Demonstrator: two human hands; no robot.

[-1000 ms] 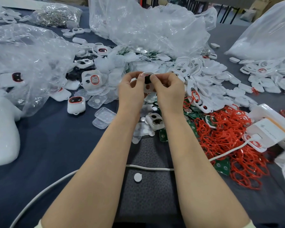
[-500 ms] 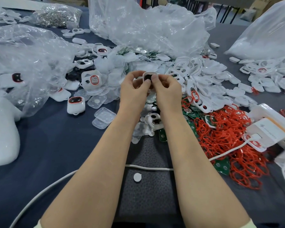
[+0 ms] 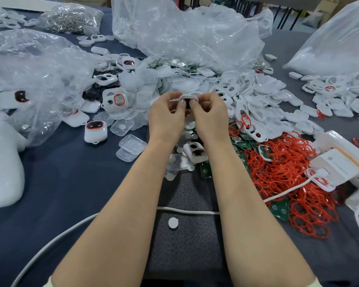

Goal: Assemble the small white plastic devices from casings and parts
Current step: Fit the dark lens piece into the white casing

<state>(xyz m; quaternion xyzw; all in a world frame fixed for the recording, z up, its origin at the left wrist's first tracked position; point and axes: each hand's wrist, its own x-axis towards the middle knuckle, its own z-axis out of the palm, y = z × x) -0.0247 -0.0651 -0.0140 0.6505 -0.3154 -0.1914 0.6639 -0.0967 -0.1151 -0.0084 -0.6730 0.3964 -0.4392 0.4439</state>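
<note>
White disc point(image 3: 173, 222) is lying nearest on the dark mat point(image 3: 184, 255), with the white cable point(image 3: 184, 211) crossing under both forearms just behind it. A wide stretch of blue cloth point(image 3: 60, 183) is showing left of the arms, and red rings point(image 3: 282, 175) are crowding the right. Left hand point(image 3: 167, 114) and right hand point(image 3: 208, 114) are pinching one white casing point(image 3: 188, 98) between thumbs and fingertips, above the clutter. Casing pile point(image 3: 263, 104) and clear bags point(image 3: 195, 38) are closing off the far side.
</note>
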